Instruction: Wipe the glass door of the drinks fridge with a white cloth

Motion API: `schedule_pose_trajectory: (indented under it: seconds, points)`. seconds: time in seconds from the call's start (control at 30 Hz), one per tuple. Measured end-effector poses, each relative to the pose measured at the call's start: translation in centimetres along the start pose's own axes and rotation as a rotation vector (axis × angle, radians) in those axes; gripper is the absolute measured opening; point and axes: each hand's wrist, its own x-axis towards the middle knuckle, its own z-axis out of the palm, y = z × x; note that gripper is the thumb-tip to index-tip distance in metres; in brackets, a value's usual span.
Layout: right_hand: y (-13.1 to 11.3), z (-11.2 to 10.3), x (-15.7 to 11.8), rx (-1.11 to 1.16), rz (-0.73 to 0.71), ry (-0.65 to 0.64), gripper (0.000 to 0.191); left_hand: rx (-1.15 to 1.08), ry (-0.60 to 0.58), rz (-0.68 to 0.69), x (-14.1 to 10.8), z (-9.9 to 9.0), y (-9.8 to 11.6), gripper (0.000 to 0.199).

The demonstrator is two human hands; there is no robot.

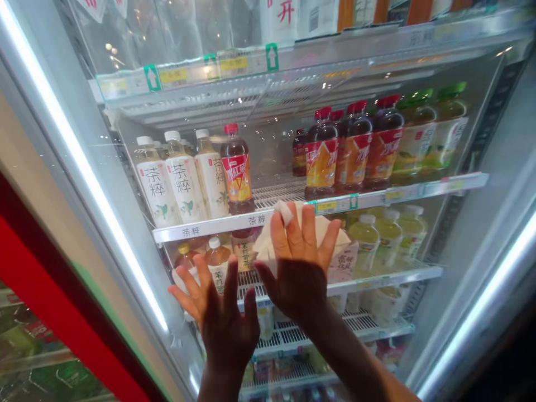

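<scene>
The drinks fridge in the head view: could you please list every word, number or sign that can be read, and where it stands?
"茶粹": white-labelled bottles, left, and the white shelf strip.
"冰红": red-capped bottle beside them; the rest unclear.
"茉莉": lower bottles; remaining characters blurred.
"开": white pack, top shelf.
White up arrows: green tags.
Too blurred: yellow price tags, pale carton, other small print.

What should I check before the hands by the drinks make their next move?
1. Left hand fingers spread: ok.
2. Right hand apart from the left hand: ok.
3. White wad by the right hand's fingertips, held firmly: cannot tell.
4. Pale cloth fully in view: not ok, the right hand covers part of it.
5. Red-capped bottles standing upright: ok.
6. Either hand touching the shelf: cannot tell.
</scene>
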Motion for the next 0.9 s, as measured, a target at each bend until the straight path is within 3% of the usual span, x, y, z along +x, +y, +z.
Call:
schedule_pose_trajectory:
  seconds: [0.17,0.33,0.43,0.5,0.57,0.63,0.7,0.77,0.83,0.9]
  points:
    - [-0.7,0.4,-3.5,-0.013,-0.094,-0.017,0.077,0.049,-0.035,0.011,0.5,-1.1,-1.5,0.09]
    - [-0.3,-0.8,1.0,-0.018,-0.031,-0.053,0.071,0.053,-0.036,0.03,1.6,-1.6,-0.7,0.092]
    - [0.9,-1.2,-0.5,-0.029,-0.11,-0.089,0.063,0.059,-0.042,0.068,1.6,-1.5,0.1,0.093]
    - [3.2,-1.2,-3.2,-0.025,-0.238,-0.102,0.057,0.076,-0.045,0.13,1.6,-1.2,0.6,0.094]
    - [7.2,-1.6,-4.4,-0.026,-0.339,-0.1,0.058,0.094,-0.041,0.195,2.1,-0.9,1.2,0.095]
    - [12.3,-2.6,-2.7,-0.039,-0.342,-0.083,0.071,0.106,-0.029,0.277,3.4,-0.5,2.4,0.096]
    - [17.1,-4.3,0.6,-0.073,-0.24,-0.018,0.081,0.119,0.009,0.359,5.1,-0.1,4.1,0.095]
    - [20.8,-6.0,3.3,-0.076,-0.207,0.0,0.082,0.113,0.048,0.426,6.7,0.4,6.3,0.092]
    - [23.2,-7.2,4.3,-0.067,-0.343,-0.036,0.087,0.082,0.06,0.457,7.9,1.0,8.7,0.086]
    - [25.2,-7.9,4.8,-0.061,-0.573,-0.084,0.096,0.057,0.06,0.494,8.9,1.8,11.3,0.081]
